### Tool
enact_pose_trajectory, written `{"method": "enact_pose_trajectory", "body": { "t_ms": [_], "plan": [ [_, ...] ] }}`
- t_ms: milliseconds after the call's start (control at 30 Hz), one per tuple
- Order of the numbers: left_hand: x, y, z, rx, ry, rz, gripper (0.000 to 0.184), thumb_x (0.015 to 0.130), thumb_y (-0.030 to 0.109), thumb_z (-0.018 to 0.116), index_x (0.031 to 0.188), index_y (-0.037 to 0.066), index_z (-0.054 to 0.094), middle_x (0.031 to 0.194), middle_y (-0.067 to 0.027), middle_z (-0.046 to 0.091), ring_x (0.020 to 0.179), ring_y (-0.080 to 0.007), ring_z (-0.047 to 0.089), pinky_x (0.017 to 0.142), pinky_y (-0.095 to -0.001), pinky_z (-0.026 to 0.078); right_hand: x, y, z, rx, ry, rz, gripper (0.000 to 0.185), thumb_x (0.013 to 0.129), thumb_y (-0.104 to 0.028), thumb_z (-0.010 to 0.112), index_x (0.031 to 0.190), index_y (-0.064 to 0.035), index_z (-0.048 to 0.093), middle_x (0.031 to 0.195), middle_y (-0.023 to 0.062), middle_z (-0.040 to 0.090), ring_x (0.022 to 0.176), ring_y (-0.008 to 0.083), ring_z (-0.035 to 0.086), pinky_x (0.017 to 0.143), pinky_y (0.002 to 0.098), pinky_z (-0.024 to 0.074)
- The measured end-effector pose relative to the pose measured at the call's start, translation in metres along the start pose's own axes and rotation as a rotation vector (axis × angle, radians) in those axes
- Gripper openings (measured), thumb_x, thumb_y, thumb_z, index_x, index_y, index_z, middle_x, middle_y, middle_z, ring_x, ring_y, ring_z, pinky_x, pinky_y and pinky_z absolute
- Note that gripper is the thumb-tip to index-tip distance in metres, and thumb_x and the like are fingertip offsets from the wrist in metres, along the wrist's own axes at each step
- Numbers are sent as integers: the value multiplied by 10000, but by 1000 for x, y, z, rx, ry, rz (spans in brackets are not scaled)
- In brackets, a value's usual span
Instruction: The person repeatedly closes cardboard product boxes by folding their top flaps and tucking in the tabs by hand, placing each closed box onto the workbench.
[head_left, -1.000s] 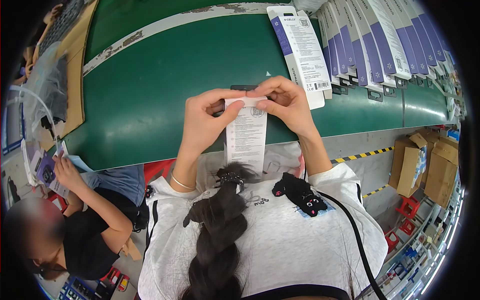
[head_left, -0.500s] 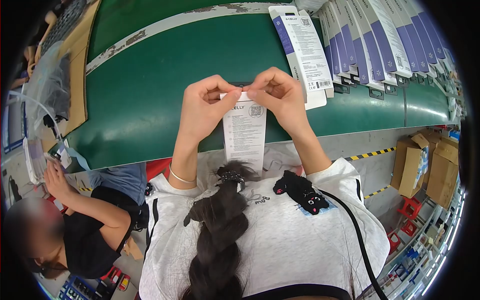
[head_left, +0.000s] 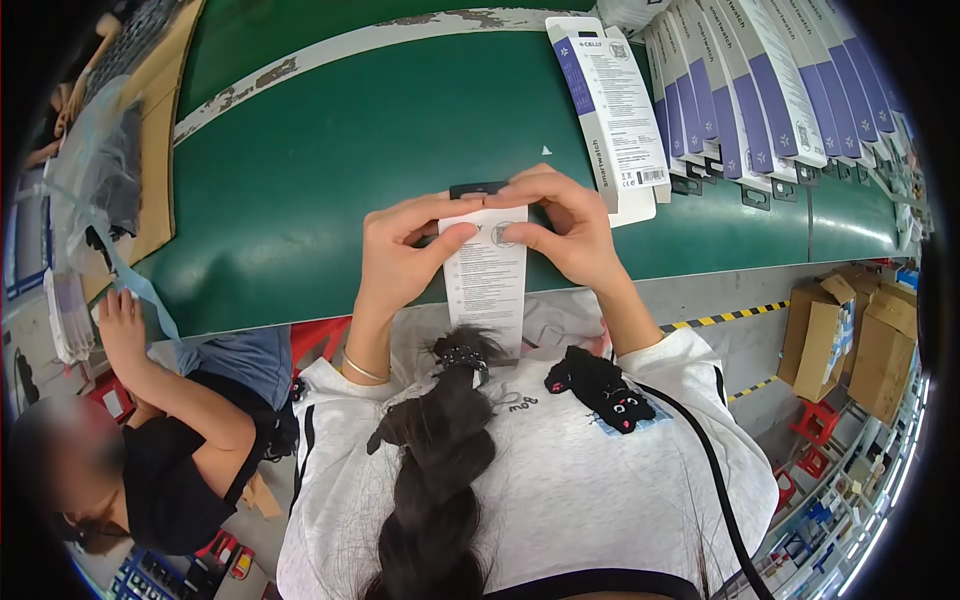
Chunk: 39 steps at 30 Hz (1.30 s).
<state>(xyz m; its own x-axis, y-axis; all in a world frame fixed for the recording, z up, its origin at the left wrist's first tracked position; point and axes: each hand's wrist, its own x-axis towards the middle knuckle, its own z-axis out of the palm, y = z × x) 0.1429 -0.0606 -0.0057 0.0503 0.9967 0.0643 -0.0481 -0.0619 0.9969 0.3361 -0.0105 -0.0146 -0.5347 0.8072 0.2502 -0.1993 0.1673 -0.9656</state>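
Note:
A white smartwatch box (head_left: 484, 290) with small printed text hangs in front of my body, its lower end by the hair braid. My left hand (head_left: 398, 250) grips its upper left corner, thumb on the printed face and fingers along the top edge. On the upper right corner, my right hand (head_left: 568, 228) holds it the same way, its thumb beside the QR code. Between my fingertips a black hang tab (head_left: 478, 190) shows at the top. The box's far side is hidden.
Another white and purple smartwatch box (head_left: 622, 120) lies right of my hands on the green table (head_left: 370, 120). Farther right stand several similar boxes (head_left: 770, 95) in a row. A small white scrap (head_left: 546, 151) lies on the table. A co-worker (head_left: 190, 430) sits at left.
My fingers have gone from pinching the top edge to lying along it, thumbs lower on the face. More of the black tab shows. The white scrap is newly visible; the co-worker's hand has shifted.

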Motion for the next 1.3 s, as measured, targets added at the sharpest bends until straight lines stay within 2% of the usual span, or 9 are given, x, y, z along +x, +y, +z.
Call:
{"method": "enact_pose_trajectory", "body": {
  "t_ms": [133,200,500,767,933,1000,1300],
  "plan": [
    [0,-3,1,11,18,55,208,755,-49,658,963,-33,660,973,-136,646,803,-142,626,681,-229,522,-1,0,2,20,46,21,302,706,45,687,999,1,631,951,95,623,895,169,583,801,272,468],
    [0,-3,1,25,17,48,201,755,-50,658,956,-33,662,960,-133,647,796,-140,627,675,-229,523,-2,1,2,-105,58,-3,262,700,33,697,955,-15,657,904,85,634,856,164,590,763,267,472],
    [2,-8,-2,-117,-57,46,203,767,-56,635,968,-34,648,1026,-144,618,899,-173,614,762,-249,510,-1,0,2,-108,111,13,210,688,17,706,892,-27,681,841,75,642,771,161,596,689,258,478],
    [5,-11,-11,59,-137,75,241,740,-19,658,981,-21,644,1053,-129,619,920,-176,600,797,-263,479,-3,2,2,-149,94,30,194,699,15,697,887,-28,679,851,77,642,776,162,597,696,259,478],
    [4,-14,-5,3,-114,24,291,759,-10,641,1048,-15,605,1056,-119,618,905,-160,597,795,-262,473,-1,1,3,-124,157,27,220,722,30,665,937,-17,656,893,80,647,814,167,597,737,260,480],
    [5,-15,-5,13,-108,46,309,765,-8,634,1070,-14,589,1058,-114,617,900,-154,596,789,-262,473,0,-1,1,-130,86,43,261,763,122,574,1014,48,572,943,128,610,933,187,570,798,286,468],
    [6,-10,-3,51,-124,35,315,783,47,631,1086,-8,563,1004,-91,616,878,-148,598,776,-260,474,1,0,0,-152,114,68,178,823,68,537,995,40,575,969,125,623,912,176,593,807,273,468]
  ]
}}
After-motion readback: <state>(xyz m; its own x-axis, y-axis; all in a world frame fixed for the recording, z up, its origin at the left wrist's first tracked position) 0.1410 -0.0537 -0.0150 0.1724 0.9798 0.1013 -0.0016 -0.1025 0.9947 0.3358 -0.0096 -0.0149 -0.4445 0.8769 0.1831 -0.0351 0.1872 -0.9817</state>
